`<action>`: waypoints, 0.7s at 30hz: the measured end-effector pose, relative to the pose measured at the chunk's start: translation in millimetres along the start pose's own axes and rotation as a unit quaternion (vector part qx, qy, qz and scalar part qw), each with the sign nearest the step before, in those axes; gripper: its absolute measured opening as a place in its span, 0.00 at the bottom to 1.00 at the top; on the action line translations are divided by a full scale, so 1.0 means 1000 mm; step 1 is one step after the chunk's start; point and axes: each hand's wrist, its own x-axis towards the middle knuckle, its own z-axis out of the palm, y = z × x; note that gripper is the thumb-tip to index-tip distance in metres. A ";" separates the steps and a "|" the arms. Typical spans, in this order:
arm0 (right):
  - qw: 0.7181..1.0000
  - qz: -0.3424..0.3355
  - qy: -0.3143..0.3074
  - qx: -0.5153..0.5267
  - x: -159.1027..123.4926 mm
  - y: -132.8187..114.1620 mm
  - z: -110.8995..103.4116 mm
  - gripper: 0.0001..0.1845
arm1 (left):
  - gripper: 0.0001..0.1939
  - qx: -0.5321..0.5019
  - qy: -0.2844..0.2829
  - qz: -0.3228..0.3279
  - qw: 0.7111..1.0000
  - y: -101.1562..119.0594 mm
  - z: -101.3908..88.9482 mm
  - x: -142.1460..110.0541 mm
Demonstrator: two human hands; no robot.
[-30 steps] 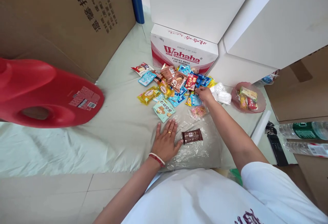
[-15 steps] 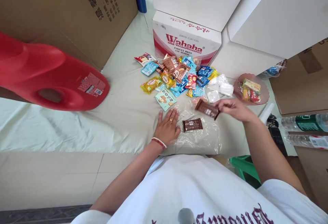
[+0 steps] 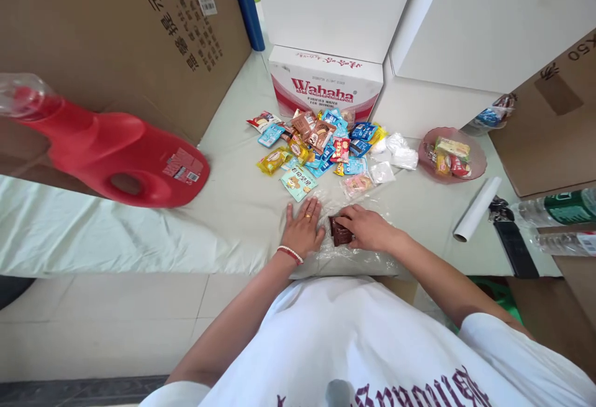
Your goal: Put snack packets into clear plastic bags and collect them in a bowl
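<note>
My left hand [image 3: 302,230] lies flat with its fingers stretched out, at the left edge of a clear plastic bag [image 3: 372,261] on the table. My right hand [image 3: 370,227] grips a dark brown snack packet [image 3: 340,232] low over the bag, fingers curled over its right part. A second brown packet that lay here is mostly hidden; I cannot tell how the two overlap. Just beyond my left fingertips is a mint green snack packet [image 3: 298,182]. A pile of mixed snack packets [image 3: 321,137] and a pink packet [image 3: 357,183] lie farther back.
A Wahaha carton [image 3: 326,87] stands behind the pile. To the right are a pink bowl [image 3: 479,168] of snacks, a white roll [image 3: 477,210], a black object [image 3: 516,249] and plastic bottles [image 3: 565,208]. A red jug [image 3: 135,159] stands at left by a cardboard box [image 3: 139,41].
My right hand has moved left and down with the brown packet, to where the other brown packet lay. My left hand has stayed in place. The view has shifted slightly.
</note>
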 end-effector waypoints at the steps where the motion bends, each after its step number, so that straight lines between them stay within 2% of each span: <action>1: 1.000 0.000 0.007 -0.019 -0.001 -0.004 0.004 0.38 | 0.35 0.002 0.003 0.000 1.000 0.001 0.000 0.000; 6: 0.996 0.042 0.056 -0.055 -0.011 0.000 0.021 0.28 | 0.34 0.007 0.019 -0.010 1.000 0.003 0.001 -0.001; 9: 0.993 0.064 0.080 -0.064 -0.014 0.006 0.024 0.32 | 0.35 0.008 0.023 -0.017 1.000 0.003 0.002 -0.002; 13: 0.995 0.053 0.058 -0.064 -0.013 0.010 0.019 0.29 | 0.32 0.011 0.021 -0.019 1.000 0.004 0.003 -0.001; 18: 0.996 0.049 0.074 -0.016 -0.002 0.009 0.008 0.28 | 0.31 0.017 0.018 -0.027 0.999 0.004 0.004 -0.001; 21: 0.997 0.047 0.038 -0.044 0.013 0.005 0.008 0.26 | 0.31 0.022 0.015 -0.025 0.999 0.003 0.004 -0.001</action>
